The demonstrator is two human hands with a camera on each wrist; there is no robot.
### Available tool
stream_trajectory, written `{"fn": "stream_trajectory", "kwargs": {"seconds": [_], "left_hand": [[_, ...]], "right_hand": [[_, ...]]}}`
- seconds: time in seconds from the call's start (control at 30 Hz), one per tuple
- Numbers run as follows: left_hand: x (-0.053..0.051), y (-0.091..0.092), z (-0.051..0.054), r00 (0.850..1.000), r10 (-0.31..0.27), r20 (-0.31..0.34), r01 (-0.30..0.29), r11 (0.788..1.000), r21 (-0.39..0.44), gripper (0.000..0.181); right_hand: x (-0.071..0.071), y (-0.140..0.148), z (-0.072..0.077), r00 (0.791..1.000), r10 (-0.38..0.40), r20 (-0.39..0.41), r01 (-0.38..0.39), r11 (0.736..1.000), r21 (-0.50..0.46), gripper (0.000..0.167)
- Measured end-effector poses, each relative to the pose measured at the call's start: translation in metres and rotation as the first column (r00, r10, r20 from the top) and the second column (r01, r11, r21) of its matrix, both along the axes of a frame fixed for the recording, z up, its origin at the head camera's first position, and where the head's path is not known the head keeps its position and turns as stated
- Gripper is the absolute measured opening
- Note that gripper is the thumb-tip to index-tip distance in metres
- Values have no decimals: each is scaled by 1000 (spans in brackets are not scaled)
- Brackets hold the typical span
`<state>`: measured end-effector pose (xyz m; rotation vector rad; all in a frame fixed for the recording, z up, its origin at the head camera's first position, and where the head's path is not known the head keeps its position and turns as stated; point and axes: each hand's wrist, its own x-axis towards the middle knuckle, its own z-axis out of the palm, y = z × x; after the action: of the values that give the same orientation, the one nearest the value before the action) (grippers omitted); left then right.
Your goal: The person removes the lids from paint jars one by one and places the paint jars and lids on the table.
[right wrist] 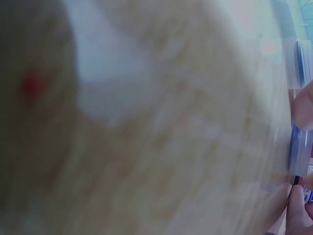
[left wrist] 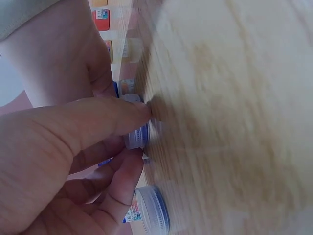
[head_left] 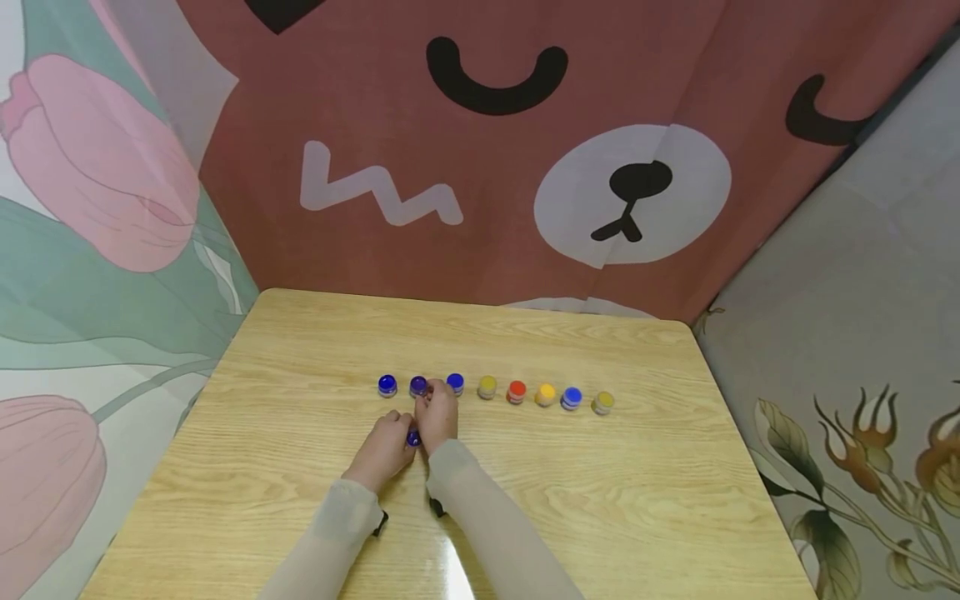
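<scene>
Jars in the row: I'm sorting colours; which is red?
The red jar is fifth from left, between a yellow jar and the orange jar; no other is red.

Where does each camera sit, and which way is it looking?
Head: on the person's head, looking forward and down at the wood-grain table, row of small jars and bear backdrop; both hands and sleeves show.
Left wrist: looks along the left hand at the blue jar it pinches; the right hand shows too.
Right wrist: looks mostly at blurry tabletop; fingertips, whose I can't tell, show at the right edge.
Shared: head and left wrist both show the hands and red jar.
</scene>
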<state>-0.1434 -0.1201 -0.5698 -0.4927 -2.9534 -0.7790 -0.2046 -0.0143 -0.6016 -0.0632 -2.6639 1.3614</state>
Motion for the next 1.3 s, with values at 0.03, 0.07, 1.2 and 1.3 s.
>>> {"fn": "stream_trajectory", "kwargs": {"seconds": [0.03, 0.07, 1.2, 1.3], "left_hand": [[0, 0, 0, 1000, -2, 4, 2, 1000, -1, 21], [0, 0, 0, 1000, -3, 8, 3, 1000, -2, 22], [-5, 16, 3, 993, 94, 74, -100, 991, 84, 42], [-10, 23, 7, 986, 116, 121, -134, 978, 160, 43]], "right_hand": [[0, 1, 0, 1000, 1, -3, -1, 1000, -5, 28], [0, 1, 0, 1000, 3, 0, -3, 1000, -11, 28], [17, 45, -3, 979, -153, -137, 119, 965, -233, 16], [16, 49, -3, 975, -180, -126, 149, 963, -224, 19]]}}
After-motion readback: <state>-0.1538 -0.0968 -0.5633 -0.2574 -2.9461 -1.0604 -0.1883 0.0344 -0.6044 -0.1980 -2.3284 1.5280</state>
